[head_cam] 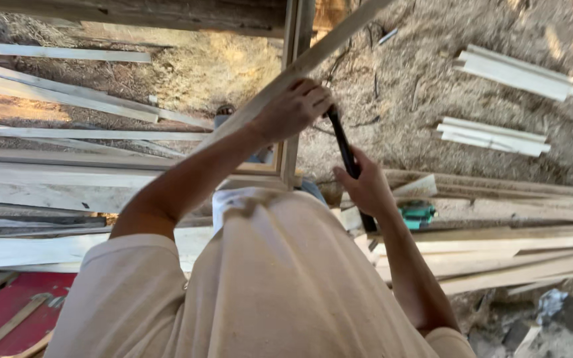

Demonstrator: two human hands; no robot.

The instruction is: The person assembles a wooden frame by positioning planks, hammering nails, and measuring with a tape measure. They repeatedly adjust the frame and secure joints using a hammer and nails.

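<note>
Sawdust ground below; left hand (291, 106) fingers grip wooden slat (339, 36); right hand (366, 185) fingers grip black tool (341, 136).

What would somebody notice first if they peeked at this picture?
Right in the middle, the left hand grips a long slanted wooden strip, while the right hand holds a black bar-like tool just beside it. Pale wooden planks are stacked on the left and lower right, and two small bundles of white slats lie on the sawdust-covered ground at the upper right.
</note>
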